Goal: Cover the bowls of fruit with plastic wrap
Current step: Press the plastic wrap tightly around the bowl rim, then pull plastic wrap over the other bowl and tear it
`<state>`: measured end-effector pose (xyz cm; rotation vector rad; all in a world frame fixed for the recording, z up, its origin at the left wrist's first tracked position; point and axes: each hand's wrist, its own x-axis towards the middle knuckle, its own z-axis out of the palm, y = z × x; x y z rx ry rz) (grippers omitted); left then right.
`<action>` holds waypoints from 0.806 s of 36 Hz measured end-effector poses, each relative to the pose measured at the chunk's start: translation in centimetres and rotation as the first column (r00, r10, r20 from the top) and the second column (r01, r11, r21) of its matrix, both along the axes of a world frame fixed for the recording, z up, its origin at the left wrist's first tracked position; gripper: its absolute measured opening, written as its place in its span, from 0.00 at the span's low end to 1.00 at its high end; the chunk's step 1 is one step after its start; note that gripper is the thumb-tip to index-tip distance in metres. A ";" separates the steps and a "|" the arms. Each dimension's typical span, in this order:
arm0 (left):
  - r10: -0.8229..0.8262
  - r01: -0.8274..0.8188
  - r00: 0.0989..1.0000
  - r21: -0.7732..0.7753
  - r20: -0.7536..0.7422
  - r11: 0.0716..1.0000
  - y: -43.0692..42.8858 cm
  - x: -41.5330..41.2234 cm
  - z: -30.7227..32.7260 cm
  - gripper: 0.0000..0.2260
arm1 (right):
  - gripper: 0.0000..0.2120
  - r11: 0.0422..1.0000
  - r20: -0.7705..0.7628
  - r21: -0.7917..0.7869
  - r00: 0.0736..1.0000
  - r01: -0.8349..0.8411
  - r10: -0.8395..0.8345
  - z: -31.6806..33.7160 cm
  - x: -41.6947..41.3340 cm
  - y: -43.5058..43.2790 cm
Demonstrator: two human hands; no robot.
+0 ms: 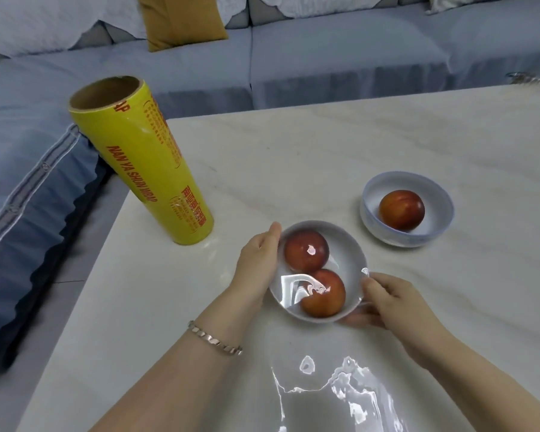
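From the head view I see my left hand (258, 263) cupped flat against the left rim of the near bowl (354, 260), while my right hand (387, 302) pinches the plastic wrap (290, 289) at the bowl's right edge, fingers (370, 283) clenched on the film. The wrap lies glossy over two red fruits (a loose sheet trails toward me on the surface (325, 151)). A second bowl (443, 198) with one fruit sits uncovered to the right. The yellow roll (144, 163) stands upright at left.
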<state>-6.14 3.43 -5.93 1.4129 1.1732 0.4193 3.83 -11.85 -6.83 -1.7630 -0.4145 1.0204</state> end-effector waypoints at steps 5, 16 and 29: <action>0.065 -0.065 0.998 0.018 0.001 0.998 0.7 -0.8 0.8 0.08 | 0.18 0.996 0.091 0.004 0.992 0.088 -0.088 0.7 2.5 4.7; 0.005 -0.007 1.000 -0.080 -0.014 0.997 -0.7 -3.6 -0.4 0.10 | 0.10 0.957 -0.041 -0.033 0.956 0.290 -0.291 0.4 5.9 11.2; -0.097 0.097 0.994 -0.002 -0.054 0.995 -1.2 -1.3 -1.2 0.10 | 0.26 0.881 -0.518 -0.103 0.731 0.462 -0.444 -0.6 5.1 3.3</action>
